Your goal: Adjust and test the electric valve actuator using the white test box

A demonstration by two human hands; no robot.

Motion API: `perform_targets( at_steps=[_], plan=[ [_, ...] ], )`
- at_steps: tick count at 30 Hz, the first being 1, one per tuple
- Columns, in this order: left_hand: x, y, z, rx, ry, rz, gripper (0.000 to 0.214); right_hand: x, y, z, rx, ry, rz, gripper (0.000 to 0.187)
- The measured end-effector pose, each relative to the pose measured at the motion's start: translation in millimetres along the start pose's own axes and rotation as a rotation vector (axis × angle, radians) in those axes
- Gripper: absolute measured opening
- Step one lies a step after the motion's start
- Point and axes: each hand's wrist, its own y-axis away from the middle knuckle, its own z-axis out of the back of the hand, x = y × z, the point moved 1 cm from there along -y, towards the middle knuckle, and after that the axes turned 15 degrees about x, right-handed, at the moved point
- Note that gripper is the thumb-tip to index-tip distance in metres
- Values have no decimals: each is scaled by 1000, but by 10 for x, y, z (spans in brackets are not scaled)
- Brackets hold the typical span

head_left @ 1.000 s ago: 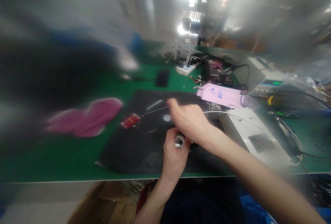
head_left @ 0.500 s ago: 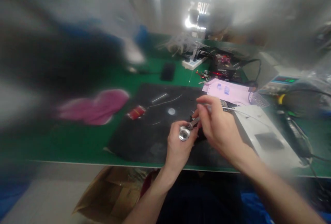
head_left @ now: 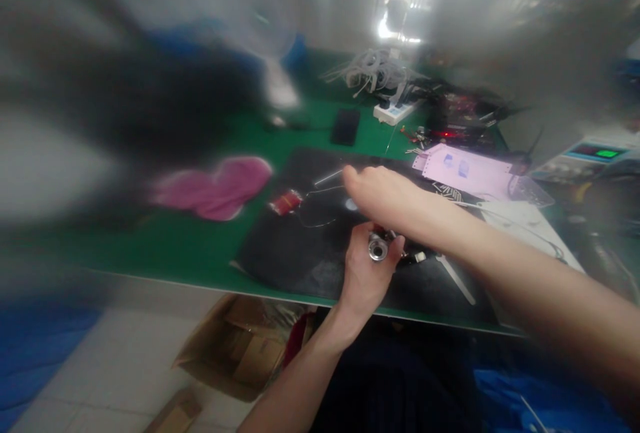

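My left hand [head_left: 364,266] is wrapped round a small cylindrical metal part [head_left: 378,249], its round hollow end facing up. My right hand [head_left: 383,193] is stretched across the black mat [head_left: 300,259], beyond the left hand. Its back faces me and its fingers are hidden, so any hold is unclear. Just past it lie a thin metal rod [head_left: 327,178] and a fine wire. Partly beneath the right hand shows a small whitish disc [head_left: 351,205]. A flat silver wrench-like tool [head_left: 457,281] rests on the mat under the right forearm.
A red packet [head_left: 285,203] sits on the mat's left part, with a pink cloth [head_left: 215,187] farther left. Behind are a phone [head_left: 346,127] and a power strip [head_left: 395,113]. Pink paper [head_left: 470,171] and a white panel [head_left: 530,229] are at right. A cardboard box [head_left: 225,346] stands below the table edge.
My right hand has let go of the wrench-like tool at the metal part and moved left and forward over the mat. My left hand still holds the metal part. The view has shifted.
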Motion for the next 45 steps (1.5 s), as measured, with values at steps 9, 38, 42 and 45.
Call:
perform_targets(
  at_steps=[9, 38, 42, 45],
  plan=[
    [56, -8, -19, -35, -44, -14, 34, -50, -257, -77, 173, -14, -21, 28],
    [-73, 18, -23, 6, -105, -31, 15, 137, -117, -636, -584, -1536, -157, 65],
    [-66, 29, -16, 14, -110, -14, 16, 165, -98, -636, -647, -1653, -147, 52],
    [-82, 34, -10, 23, -118, -18, 16, 164, -57, -646, -661, -1719, -147, 45]
  ],
)
